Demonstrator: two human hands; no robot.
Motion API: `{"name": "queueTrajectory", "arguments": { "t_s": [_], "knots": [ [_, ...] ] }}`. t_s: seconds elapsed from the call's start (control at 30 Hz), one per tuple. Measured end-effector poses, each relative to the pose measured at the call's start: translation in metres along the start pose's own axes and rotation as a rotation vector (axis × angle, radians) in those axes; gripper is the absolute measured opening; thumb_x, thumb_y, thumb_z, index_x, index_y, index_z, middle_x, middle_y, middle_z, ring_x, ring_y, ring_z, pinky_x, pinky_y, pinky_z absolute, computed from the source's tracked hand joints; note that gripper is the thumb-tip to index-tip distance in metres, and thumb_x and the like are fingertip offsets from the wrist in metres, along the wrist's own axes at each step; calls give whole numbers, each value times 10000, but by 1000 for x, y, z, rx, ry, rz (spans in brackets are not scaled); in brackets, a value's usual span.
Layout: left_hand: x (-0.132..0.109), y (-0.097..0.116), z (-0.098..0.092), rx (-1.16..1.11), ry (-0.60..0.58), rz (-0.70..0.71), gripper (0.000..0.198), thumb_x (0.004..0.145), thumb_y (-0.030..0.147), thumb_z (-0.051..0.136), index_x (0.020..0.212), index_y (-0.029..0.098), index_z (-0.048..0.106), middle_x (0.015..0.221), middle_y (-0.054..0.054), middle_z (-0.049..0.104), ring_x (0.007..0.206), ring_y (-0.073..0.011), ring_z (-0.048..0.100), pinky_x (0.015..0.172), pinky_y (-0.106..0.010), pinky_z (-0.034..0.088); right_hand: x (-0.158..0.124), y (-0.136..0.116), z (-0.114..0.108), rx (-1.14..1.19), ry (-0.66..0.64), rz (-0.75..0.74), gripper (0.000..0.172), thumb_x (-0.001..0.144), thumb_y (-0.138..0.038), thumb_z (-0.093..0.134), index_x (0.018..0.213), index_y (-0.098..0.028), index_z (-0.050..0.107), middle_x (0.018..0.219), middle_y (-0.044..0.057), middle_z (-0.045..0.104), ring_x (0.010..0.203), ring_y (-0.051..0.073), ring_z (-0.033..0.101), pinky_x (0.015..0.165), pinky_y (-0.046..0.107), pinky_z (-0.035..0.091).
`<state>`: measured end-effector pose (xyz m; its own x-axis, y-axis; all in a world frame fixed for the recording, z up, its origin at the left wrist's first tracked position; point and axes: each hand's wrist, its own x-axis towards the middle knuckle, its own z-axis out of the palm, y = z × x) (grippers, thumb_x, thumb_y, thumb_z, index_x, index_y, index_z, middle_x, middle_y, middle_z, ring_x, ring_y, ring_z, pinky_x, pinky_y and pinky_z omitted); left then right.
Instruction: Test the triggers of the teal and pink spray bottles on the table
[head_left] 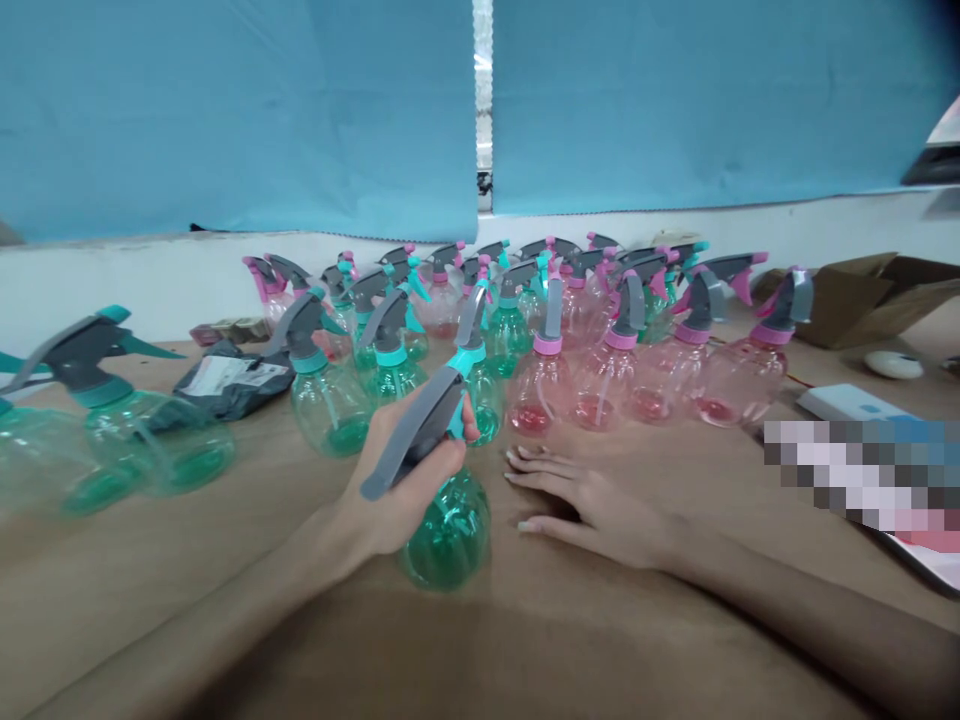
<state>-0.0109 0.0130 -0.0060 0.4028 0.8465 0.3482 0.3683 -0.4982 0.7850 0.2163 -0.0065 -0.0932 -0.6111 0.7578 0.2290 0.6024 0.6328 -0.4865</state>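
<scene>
Our left hand point(397, 510) is wrapped around the upper part of a round green spray bottle point(448, 535), thumb across one side and fingertips curled by the turquoise trigger. That bottle is in front of us, near the middle of the tabletop point(360, 635), its grey spray head point(409, 440) slanting up and away towards the nozzle. We cannot tell whether its base touches the wood.

Our right hand point(592, 500) is palm down and holds nothing, its fingers loosely extended and the thumb apart from them; whether it presses on the surface, we cannot tell. Just beyond it we see a row of pink spray bottles point(538, 395) with pink collars. More green spray bottles point(330, 408) stand behind our left hand, and a mixed crowd of both colours reaches back towards the white wall. At our left are two green bottles point(161, 440) and a dark plastic mailing bag point(240, 380); at far right, an open cardboard box point(874, 290).
</scene>
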Motion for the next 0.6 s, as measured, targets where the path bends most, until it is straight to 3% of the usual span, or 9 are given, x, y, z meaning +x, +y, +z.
{"name": "queueTrajectory", "arguments": {
  "t_s": [0.1, 0.23, 0.6],
  "knots": [
    [-2, 1, -1, -68, -7, -32, 157, 773, 228, 485, 901, 245, 573, 712, 15, 582, 565, -142, 520, 603, -287, 465, 0, -1, 0, 8, 3, -1, 547, 875, -508, 481, 1353, -250, 419, 1407, 51, 426, 1307, 223, 362, 1077, 431, 312],
    [-3, 11, -2, 12, -14, -82, 279, 768, 237, 494, 1036, 292, 554, 652, 43, 569, 550, -152, 526, 541, -273, 426, -1, -2, -1, 4, 2, 12, 556, 877, -506, 478, 1358, -235, 412, 1402, 61, 432, 1306, 224, 363, 1080, 432, 307],
    [-3, 17, 1, 49, 58, -74, 169, 723, 259, 521, 880, 272, 582, 731, 17, 627, 682, -191, 600, 650, -301, 498, 0, -3, -2, 19, 9, 2, 550, 877, -493, 488, 1364, -254, 402, 1389, 56, 450, 1304, 228, 367, 1076, 438, 312]
  ]
}}
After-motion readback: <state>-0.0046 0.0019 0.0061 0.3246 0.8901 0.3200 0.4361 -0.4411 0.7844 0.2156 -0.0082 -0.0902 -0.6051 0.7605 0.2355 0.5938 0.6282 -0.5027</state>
